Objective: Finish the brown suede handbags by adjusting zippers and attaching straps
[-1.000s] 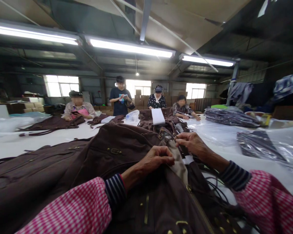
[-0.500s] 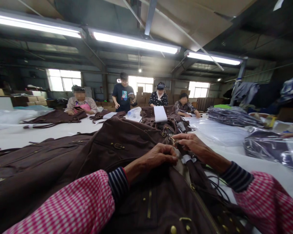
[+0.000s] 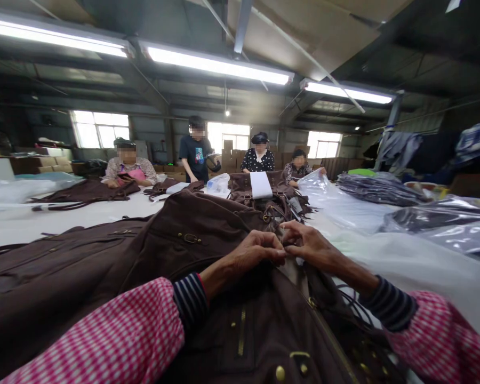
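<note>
Left hand (image 3: 251, 254) pinches the brown bag (image 3: 260, 304); right hand (image 3: 314, 247) curls in beside it, its hold unclear

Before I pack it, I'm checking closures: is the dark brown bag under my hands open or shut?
Open, at least partly: the dark brown bag shows pale lining beside its brass-toned zipper.

Bag workshop, with several people (image 3: 258, 160)
Tube lights (image 3: 220, 66) hang beneath a roof frame (image 3: 149, 85); brown bags (image 3: 208, 220) and a plastic-wrapped stack (image 3: 378, 190) (shiny in its film) lie on a long white table (image 3: 100, 216), cardboard boxes (image 3: 54, 161) farther back.
</note>
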`<move>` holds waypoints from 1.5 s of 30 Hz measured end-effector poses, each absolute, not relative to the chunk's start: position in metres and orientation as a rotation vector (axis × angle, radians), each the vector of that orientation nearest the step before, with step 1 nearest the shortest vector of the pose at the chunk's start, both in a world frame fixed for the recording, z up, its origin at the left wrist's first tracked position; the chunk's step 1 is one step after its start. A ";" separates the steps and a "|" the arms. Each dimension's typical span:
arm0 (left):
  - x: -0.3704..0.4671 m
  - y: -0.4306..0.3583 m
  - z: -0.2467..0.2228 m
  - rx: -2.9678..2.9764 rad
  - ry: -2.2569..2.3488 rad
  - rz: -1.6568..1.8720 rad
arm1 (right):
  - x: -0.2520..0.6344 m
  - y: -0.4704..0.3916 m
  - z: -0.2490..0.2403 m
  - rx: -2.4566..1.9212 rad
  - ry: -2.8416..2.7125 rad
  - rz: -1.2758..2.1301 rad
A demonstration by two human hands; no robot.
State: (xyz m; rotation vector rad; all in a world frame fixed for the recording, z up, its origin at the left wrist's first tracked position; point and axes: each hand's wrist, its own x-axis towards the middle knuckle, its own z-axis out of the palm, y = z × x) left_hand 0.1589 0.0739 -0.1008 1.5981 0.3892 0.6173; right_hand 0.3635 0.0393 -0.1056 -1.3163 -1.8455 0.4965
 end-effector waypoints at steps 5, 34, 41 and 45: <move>0.158 0.074 -0.100 1.609 0.421 0.607 | 0.369 0.049 -0.113 -1.354 -1.808 0.331; 0.160 0.081 -0.106 1.596 0.448 0.577 | 0.357 0.041 -0.112 -1.118 -1.647 0.384; 0.165 0.080 -0.111 1.635 0.472 0.654 | 0.358 0.039 -0.109 -1.199 -1.821 0.402; 0.166 0.084 -0.118 1.788 0.540 0.676 | 0.361 0.043 -0.101 -1.194 -1.926 0.481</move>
